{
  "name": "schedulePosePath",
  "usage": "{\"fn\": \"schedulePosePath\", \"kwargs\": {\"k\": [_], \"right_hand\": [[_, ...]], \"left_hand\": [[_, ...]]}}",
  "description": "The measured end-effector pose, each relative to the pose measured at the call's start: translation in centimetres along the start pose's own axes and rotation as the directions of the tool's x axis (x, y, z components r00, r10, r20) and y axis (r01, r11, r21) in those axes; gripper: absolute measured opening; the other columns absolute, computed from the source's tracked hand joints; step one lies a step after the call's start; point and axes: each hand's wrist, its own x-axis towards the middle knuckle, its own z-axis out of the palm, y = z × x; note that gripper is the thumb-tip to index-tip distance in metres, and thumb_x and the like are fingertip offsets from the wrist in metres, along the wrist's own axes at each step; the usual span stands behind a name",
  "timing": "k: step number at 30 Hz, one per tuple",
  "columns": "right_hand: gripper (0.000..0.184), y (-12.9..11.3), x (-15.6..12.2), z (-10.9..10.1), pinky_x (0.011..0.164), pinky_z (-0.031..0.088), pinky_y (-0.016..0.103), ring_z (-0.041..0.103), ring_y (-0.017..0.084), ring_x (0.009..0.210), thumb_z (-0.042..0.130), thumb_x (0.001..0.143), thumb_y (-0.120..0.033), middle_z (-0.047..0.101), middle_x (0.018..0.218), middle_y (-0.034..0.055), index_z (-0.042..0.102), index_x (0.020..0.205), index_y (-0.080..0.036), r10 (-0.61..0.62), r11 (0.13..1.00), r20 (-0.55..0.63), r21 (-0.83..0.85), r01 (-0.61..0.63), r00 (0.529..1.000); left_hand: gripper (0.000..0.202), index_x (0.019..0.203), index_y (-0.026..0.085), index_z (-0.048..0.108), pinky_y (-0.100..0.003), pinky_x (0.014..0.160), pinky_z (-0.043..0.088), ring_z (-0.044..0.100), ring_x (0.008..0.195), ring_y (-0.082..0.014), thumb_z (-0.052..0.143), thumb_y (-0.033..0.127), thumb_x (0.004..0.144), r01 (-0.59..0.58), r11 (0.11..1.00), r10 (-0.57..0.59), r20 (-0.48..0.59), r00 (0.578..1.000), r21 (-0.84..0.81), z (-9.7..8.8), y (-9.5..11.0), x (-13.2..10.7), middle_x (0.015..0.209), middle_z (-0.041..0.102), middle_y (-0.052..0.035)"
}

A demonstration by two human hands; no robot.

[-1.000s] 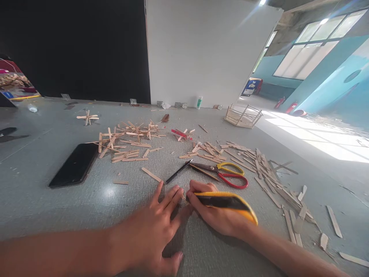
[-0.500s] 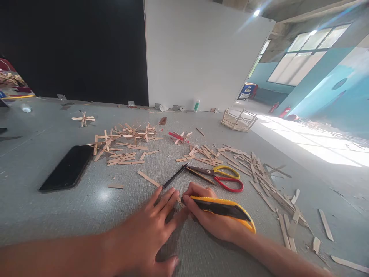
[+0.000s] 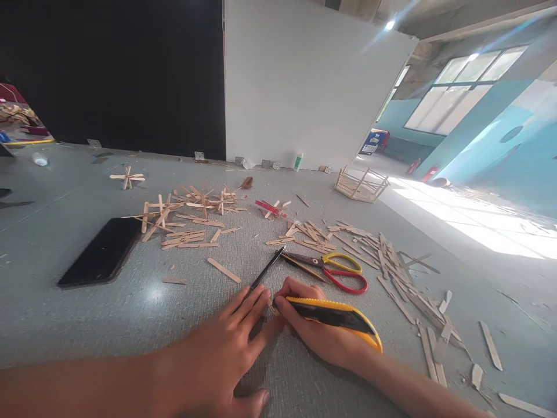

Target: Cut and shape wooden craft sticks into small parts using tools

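My right hand (image 3: 313,325) is wrapped round a yellow and black utility knife (image 3: 335,316), its front end pointing left and down at the table. Beside it my left hand (image 3: 237,337) lies palm down, fingers stretched out and thumb spread. A small bit of wooden stick (image 3: 272,306) shows between the two hands; the fingers cover most of that spot, and the blade tip is hidden. Just beyond the left fingertips lies a black pen (image 3: 267,268). Scissors (image 3: 326,264) with one yellow and one red handle rest past the right hand.
Loose craft sticks (image 3: 395,267) are strewn along the right. More sticks and joined pieces (image 3: 200,203) lie farther back. A phone (image 3: 102,252) is at the left. A stick frame (image 3: 361,184) and a glue stick (image 3: 297,161) stand near the upright panel (image 3: 304,75).
My left fingertips have drawn back slightly toward me, uncovering more of the pen. The right hand and knife have shifted a little to the left.
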Motion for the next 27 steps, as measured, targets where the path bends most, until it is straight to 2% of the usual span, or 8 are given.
{"fn": "schedulePosePath", "kwargs": {"k": [5, 13, 19, 24, 27], "right_hand": [[0.036, -0.3, 0.1, -0.2, 0.067, 0.039, 0.034, 0.048, 0.018, 0.065, 0.046, 0.102, -0.051, 0.053, 0.066, -0.0038, 0.05, 0.078, -0.025, 0.012, 1.0, 0.015, -0.008, -0.012, 1.0], [0.034, 0.0, 0.1, 0.1, 0.068, 0.039, 0.035, 0.05, 0.018, 0.065, 0.049, 0.1, -0.051, 0.057, 0.067, -0.0024, 0.053, 0.079, -0.024, 0.003, 1.0, -0.011, 0.023, -0.003, 1.0], [0.032, 0.4, 0.0, 0.2, 0.071, 0.039, 0.034, 0.052, 0.018, 0.067, 0.051, 0.101, -0.05, 0.058, 0.069, -0.0025, 0.056, 0.082, -0.024, -0.012, 1.0, -0.017, 0.029, 0.012, 1.0], [0.033, 0.4, 0.0, 0.2, 0.073, 0.039, 0.035, 0.051, 0.018, 0.066, 0.051, 0.101, -0.05, 0.059, 0.068, -0.0026, 0.056, 0.081, -0.024, -0.035, 0.999, -0.027, 0.018, 0.035, 0.999], [0.031, 0.5, 0.0, 0.2, 0.075, 0.039, 0.035, 0.053, 0.019, 0.072, 0.052, 0.101, -0.048, 0.063, 0.074, -0.0009, 0.058, 0.082, -0.024, -0.058, 0.998, -0.036, 0.005, 0.058, 0.998]], "left_hand": [[0.098, 0.167, 0.011, 0.022, -0.061, 0.127, 0.021, 0.009, 0.157, -0.0463, 0.069, 0.05, 0.09, -0.003, 0.999, 0.002, -0.029, 1.0, -0.035, 0.1, 0.1, 0.0, 0.169, 0.011, -0.0264], [0.095, 0.167, 0.009, 0.021, -0.06, 0.129, 0.016, 0.014, 0.157, -0.046, 0.062, 0.056, 0.095, -0.044, 0.999, 0.046, -0.097, 0.994, 0.016, 1.1, -0.5, -0.3, 0.17, 0.013, -0.0258], [0.099, 0.167, 0.012, 0.018, -0.058, 0.13, 0.011, 0.012, 0.158, -0.0443, 0.066, 0.053, 0.092, -0.069, 0.996, 0.076, -0.164, 0.984, 0.051, 2.1, -0.8, -0.4, 0.171, 0.012, -0.0244], [0.093, 0.166, 0.012, 0.021, -0.055, 0.131, 0.015, 0.007, 0.158, -0.0413, 0.062, 0.055, 0.094, -0.065, 0.996, 0.074, -0.177, 0.981, 0.053, 2.5, -1.0, -0.5, 0.171, 0.009, -0.0247], [0.09, 0.164, 0.01, 0.026, -0.054, 0.131, 0.016, 0.007, 0.158, -0.042, 0.061, 0.056, 0.094, -0.065, 0.996, 0.074, -0.178, 0.981, 0.054, 2.6, -1.1, -0.5, 0.171, 0.008, -0.0247]]}}
